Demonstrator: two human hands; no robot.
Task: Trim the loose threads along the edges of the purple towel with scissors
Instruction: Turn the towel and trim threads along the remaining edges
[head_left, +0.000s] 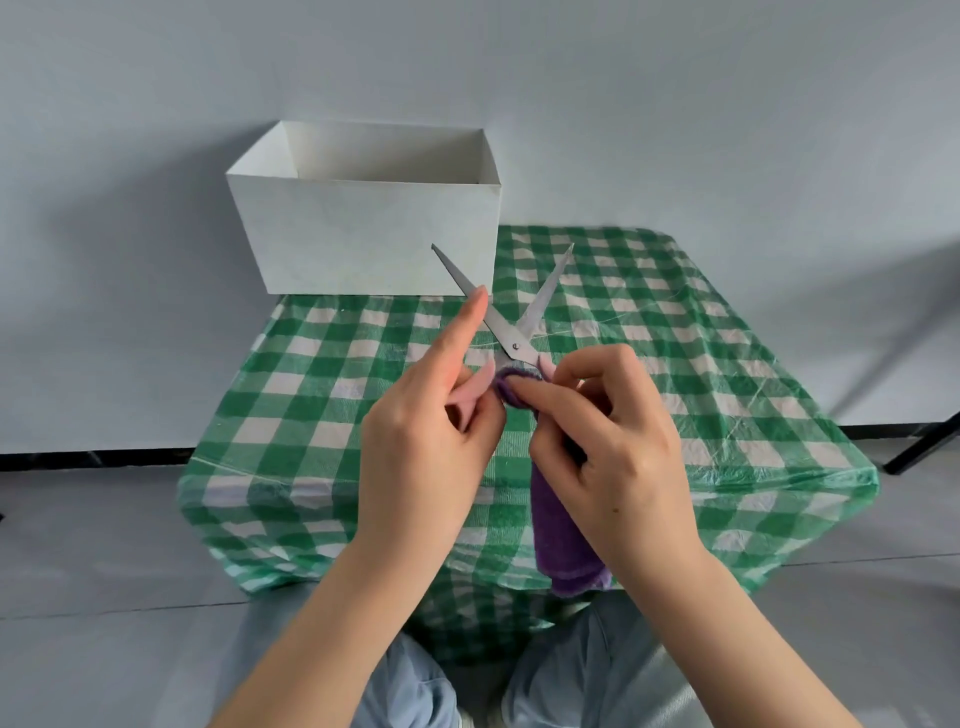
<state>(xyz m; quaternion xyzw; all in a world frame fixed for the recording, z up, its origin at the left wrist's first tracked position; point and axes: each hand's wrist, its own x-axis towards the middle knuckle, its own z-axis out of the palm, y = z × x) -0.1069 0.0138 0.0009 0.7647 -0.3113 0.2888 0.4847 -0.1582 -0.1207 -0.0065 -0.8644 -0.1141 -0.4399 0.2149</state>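
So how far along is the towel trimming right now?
No finished cutting shows: no trimmed threads are visible on the green checked tablecloth. In hand: the left hand holds the scissors, blades spread, and the right hand pinches the purple towel near the pivot. How many edges remain can't be judged.

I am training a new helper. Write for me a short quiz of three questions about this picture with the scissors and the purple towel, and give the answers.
1. True or false: the blades of the scissors are spread apart.
2. Which hand holds the purple towel? A) left hand B) right hand
3. What stands at the far left of the checkered table?

Key: 1. true. 2. B; the towel hangs down from it. 3. The white box, open on top.
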